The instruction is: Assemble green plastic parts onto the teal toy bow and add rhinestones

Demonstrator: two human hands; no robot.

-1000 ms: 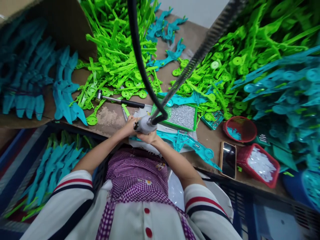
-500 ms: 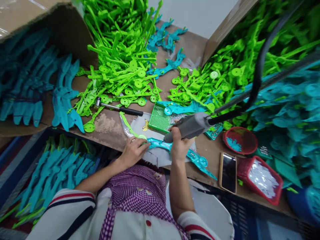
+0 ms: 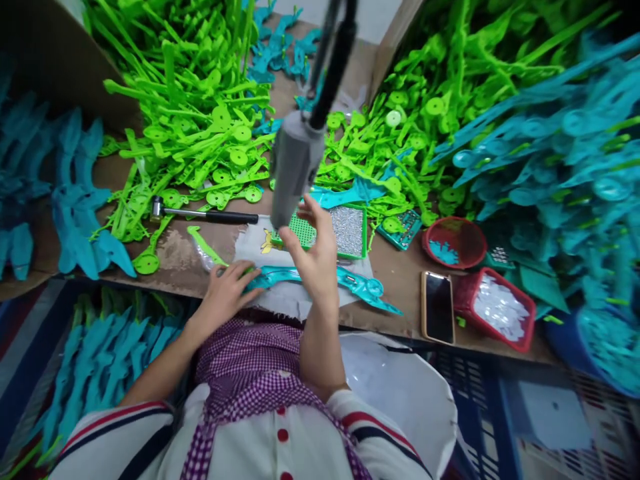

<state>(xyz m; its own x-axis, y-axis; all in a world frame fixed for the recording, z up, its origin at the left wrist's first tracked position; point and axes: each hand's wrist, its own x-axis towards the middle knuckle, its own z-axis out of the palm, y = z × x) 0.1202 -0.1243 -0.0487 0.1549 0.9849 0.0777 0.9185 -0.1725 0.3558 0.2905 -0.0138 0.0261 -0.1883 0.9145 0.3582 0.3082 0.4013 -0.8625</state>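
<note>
The left hand (image 3: 227, 290) lies flat, fingers spread, pressing a teal plastic part (image 3: 320, 280) onto the white cloth (image 3: 250, 243) at the near edge of the worktop (image 3: 400, 293). The right hand (image 3: 313, 257) is raised above the part, fingers open, just below the hanging grey screwdriver (image 3: 295, 167) and not gripping it.

The plastic parts (image 3: 200, 127) are bright green, others teal (image 3: 310, 280); the tool (image 3: 295, 167) is grey, the baskets (image 3: 495, 307) red, the apron (image 3: 255, 373) purple-checked.
</note>
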